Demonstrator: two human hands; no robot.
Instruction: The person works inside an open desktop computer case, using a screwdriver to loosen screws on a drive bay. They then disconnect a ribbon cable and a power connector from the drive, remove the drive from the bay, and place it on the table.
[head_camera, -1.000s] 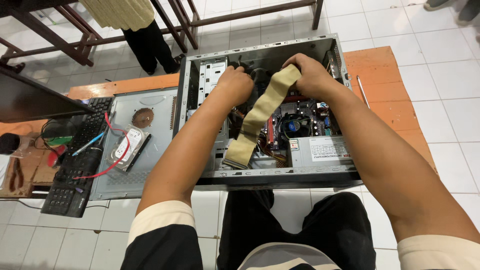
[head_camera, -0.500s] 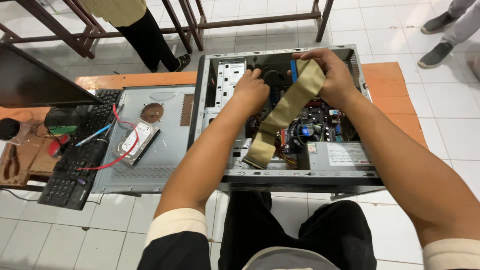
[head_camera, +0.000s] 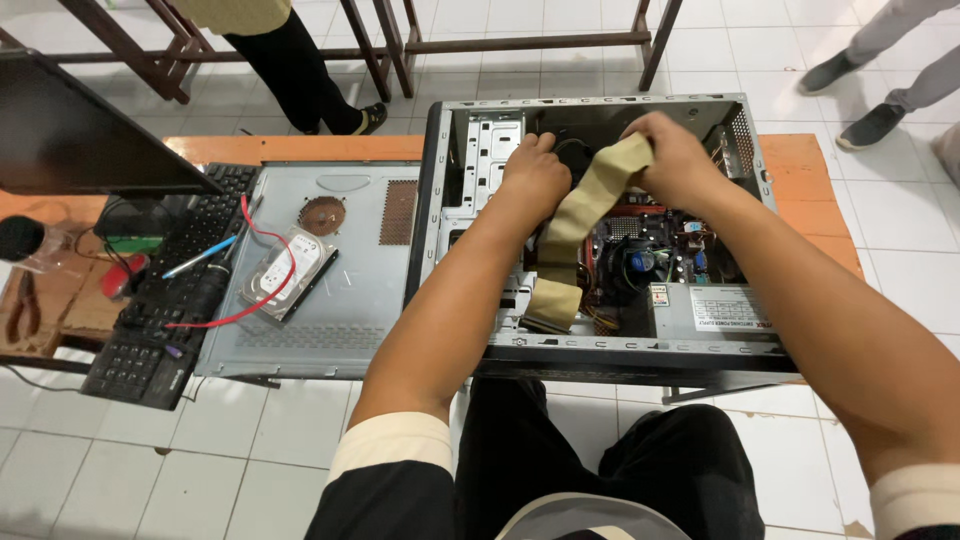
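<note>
orange table (head_camera: 810, 160) | white tile floor (head_camera: 100, 470) | right hand (head_camera: 675, 155) fingers grasping ribbon cable (head_camera: 580, 215) | left hand (head_camera: 535, 175) unclear

Inside the open computer case (head_camera: 600, 230), the left hand (head_camera: 535, 180) and right hand (head_camera: 675, 160) cover the upper end of the flat ribbon cable (head_camera: 575, 230), so what it plugs into is hidden. Whether the left hand's fingers hold anything cannot be told. At 10 o'clock the monitor (head_camera: 80, 140) is cut off by the edge. Two bystanders at 12 and 2 o'clock show only legs and shoes.
</note>
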